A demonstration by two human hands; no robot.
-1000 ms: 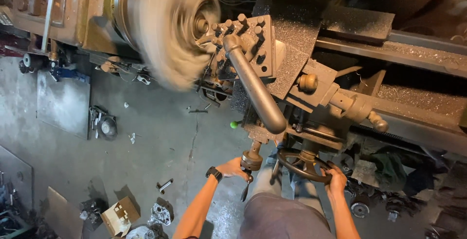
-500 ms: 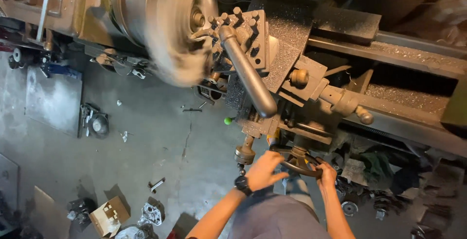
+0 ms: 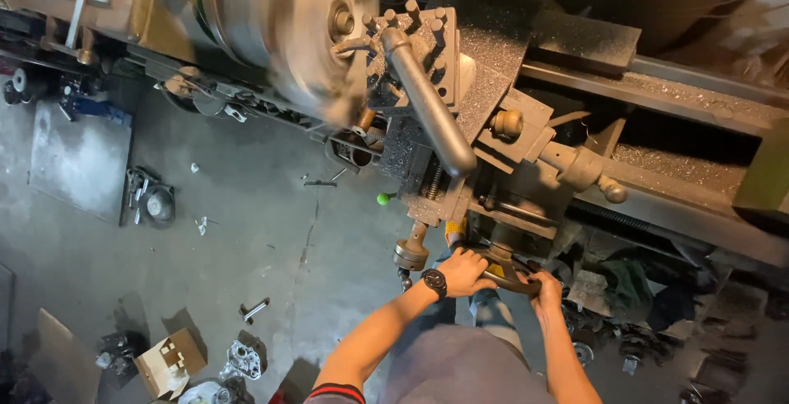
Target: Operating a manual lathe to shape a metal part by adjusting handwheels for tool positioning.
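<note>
Steel handwheel half hidden, both hands clamped on it (chuck blurred)

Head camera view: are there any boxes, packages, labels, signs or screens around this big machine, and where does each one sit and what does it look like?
Cardboard box: on the concrete floor at lower left, small, squarish, tan, with pale patches on its top flap.
Wristwatch: on the left wrist near the handwheel, round and black; whether its face is a screen is too small to tell.
No signs or labels show clearly.
</note>
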